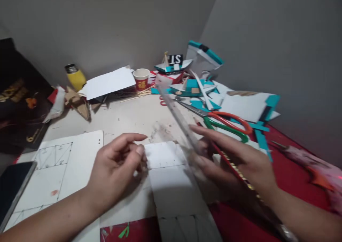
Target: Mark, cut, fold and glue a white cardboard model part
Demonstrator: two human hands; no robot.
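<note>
A long white card strip (171, 185) with pencil lines and small marks lies before me, slanting away from my body. My left hand (120, 163) is at its left edge, thumb and curled fingers closed on the edge, with the index finger stretched above. In my right hand (232, 160) a clear ruler (177, 117) is pinched between thumb and fingers, raised and tilted over the strip's right side. A dark red pencil (235, 169) with gold lettering rests in the same hand, running back toward the wrist. The ruler is blurred.
Scissors (227, 124) with orange and green handles lie beyond my right hand. A paper cup (141, 78), a yellow bottle (74, 77) and model boats (173, 67) stand at the back. A drawn-on sheet (77, 163) and phone (16, 188) are left.
</note>
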